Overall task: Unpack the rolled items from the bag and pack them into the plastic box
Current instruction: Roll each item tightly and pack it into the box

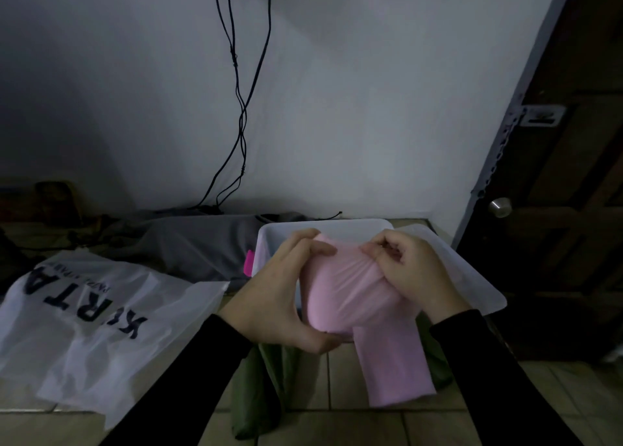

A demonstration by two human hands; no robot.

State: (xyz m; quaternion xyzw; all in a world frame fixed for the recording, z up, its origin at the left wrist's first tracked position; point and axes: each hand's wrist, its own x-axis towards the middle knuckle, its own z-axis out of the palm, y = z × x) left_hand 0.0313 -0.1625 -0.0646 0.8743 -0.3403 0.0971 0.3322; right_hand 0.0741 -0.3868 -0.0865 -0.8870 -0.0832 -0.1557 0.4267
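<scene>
Both hands, left hand [283, 297] and right hand [409, 270], grip a pink cloth roll [347, 294] above the plastic box [269, 240]. Its loose tail could unroll, should either grip slacken.

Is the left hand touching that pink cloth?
Touching. The head view shows the left hand curled round the pink cloth, thumb and fingers against it.

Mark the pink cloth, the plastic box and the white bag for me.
pink cloth [350, 294]: head view, on the bunched middle between the hands.
plastic box [323, 227]: head view, on its far rim.
white bag [101, 310]: head view, on the printed face.
</scene>
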